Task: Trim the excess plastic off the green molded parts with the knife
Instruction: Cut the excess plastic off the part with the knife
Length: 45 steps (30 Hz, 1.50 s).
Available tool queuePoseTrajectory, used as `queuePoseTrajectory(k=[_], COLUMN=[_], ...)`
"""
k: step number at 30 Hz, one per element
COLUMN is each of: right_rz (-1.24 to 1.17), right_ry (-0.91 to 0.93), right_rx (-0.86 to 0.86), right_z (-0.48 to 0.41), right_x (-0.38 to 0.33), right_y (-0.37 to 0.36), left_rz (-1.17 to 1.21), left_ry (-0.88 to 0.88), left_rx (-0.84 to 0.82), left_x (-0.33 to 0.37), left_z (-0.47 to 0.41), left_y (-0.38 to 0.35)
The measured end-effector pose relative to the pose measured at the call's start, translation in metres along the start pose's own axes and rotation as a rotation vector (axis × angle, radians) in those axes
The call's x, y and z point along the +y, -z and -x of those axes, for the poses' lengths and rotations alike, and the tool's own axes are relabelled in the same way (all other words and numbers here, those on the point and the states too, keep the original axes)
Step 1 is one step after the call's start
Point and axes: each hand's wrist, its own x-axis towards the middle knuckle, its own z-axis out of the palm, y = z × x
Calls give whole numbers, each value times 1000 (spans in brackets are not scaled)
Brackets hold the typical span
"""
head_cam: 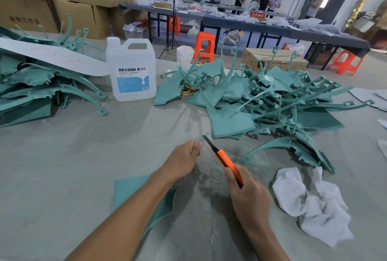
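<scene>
My right hand (248,193) grips an orange utility knife (227,161) with its dark blade extended up and to the left. My left hand (184,159) pinches the thin end of a green molded part (134,191) right beside the blade tip; the part's flat body lies under my left forearm. A small green sliver (207,134) sits at the blade tip. One big heap of green parts (261,101) lies ahead to the right, another heap (41,85) at the far left. A single curved green part (293,152) lies just right of the knife.
A white DEXCON jug (130,70) stands between the heaps. White cloths (314,204) lie right of my right hand. A paper sheet (52,56) rests on the left heap. Plastic shavings dust the grey table (83,156). Cardboard boxes, orange stools and several people are behind.
</scene>
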Motion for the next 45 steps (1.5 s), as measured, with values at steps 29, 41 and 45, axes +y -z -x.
queuePoseTrajectory(k=[29,41,45], right_rz=[-385,-380,-354], right_ry=[-264,-249,-221], right_rx=[41,35,34], right_z=[-8,-8,-7], right_x=[16,13,15], right_y=[1,1,1], left_rz=[1274,949,963], left_ry=[-90,493,506], left_rx=[219,321,299], left_x=[100,-10,-10], left_z=[18,13,30], left_y=[151,101,86])
